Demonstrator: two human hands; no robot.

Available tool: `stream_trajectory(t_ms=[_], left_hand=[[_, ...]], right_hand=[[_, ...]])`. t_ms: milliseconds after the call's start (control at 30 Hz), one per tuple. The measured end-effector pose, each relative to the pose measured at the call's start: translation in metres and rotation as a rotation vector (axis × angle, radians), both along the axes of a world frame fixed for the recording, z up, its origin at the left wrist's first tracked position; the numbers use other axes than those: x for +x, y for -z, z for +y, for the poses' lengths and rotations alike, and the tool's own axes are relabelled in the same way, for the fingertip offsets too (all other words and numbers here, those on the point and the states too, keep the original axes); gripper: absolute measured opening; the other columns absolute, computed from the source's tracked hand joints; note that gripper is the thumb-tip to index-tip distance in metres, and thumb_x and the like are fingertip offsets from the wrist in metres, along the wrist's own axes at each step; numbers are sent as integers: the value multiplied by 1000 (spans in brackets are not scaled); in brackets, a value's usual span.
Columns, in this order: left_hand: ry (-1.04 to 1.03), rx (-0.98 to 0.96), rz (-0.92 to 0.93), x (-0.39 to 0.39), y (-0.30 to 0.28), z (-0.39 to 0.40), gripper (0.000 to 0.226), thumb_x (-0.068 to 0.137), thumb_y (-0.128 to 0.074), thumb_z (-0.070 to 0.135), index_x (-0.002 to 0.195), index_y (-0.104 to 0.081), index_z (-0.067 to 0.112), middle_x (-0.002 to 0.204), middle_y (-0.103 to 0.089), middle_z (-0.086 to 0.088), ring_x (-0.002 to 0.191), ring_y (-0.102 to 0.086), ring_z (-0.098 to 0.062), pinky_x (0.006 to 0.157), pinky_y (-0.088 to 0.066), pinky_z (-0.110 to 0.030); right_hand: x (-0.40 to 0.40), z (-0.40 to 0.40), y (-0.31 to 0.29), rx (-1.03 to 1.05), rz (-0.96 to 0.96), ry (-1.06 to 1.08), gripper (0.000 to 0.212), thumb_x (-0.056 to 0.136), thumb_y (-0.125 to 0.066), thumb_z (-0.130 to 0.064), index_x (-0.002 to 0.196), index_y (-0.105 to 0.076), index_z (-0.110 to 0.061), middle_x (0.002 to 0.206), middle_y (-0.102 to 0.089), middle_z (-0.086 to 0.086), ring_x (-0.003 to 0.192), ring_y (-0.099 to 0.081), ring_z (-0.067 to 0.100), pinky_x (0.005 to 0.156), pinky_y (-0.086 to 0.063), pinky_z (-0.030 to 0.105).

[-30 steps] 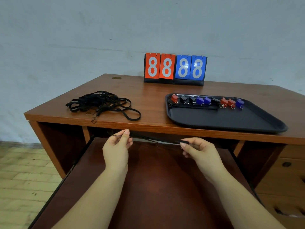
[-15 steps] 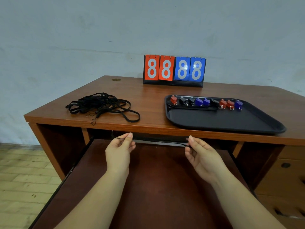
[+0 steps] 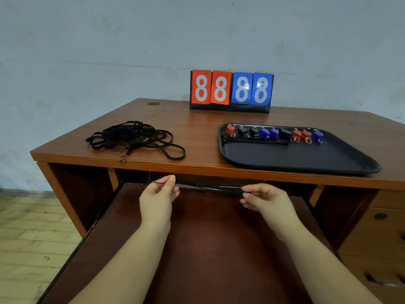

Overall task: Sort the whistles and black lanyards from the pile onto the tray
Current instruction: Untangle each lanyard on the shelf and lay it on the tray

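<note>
Head view: whistles (image 3: pixel 274 133) line the tray (image 3: pixel 295 159); my left hand (image 3: pixel 158 194) and right hand (image 3: pixel 265 199) pinch one lanyard (image 3: pixel 208 187) taut (pile (image 3: pixel 131 137) left, unsorted).

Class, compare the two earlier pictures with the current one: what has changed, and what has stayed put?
Little moved. Both hands still pinch the black lanyard stretched between them below the desk edge; the right hand, half open a moment ago, has closed on its end again. The left hand, lanyard pile, tray and whistles are unchanged.
</note>
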State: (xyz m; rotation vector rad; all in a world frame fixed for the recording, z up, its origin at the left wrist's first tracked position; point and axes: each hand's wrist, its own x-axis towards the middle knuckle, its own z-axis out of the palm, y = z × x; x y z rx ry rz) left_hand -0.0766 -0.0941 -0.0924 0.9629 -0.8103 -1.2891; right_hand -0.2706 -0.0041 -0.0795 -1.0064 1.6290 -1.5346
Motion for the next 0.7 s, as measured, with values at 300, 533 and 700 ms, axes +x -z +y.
stream_trajectory(t_ms=[300,533,700], left_hand=[[-2,-43,-65,0,-3,5,7,89,-62,13,88,-65,20,89,-65,-2,81,-64,-11,67,-53,-17],[-20,-182,-290,5,-14,11,6,88,-62,20,87,-66,24,83,-68,-1,78,-66,-11,73,-49,-22],[-7,-312,-342,1,-28,22,11,87,-64,14,82,-65,24,79,-69,-1,74,-66,-9,68,-49,-16]], right_hand=[[-3,1,2,110,404,41,21,87,-64,-10,103,-67,-22,84,-68,-5,80,-67,4,79,-52,18],[-1,2,-12,75,496,108,11,86,-65,-9,90,-67,-18,76,-67,-1,69,-64,3,73,-54,21],[-13,8,-43,25,508,170,14,86,-65,-9,84,-64,-23,77,-67,-4,75,-64,3,67,-47,13]])
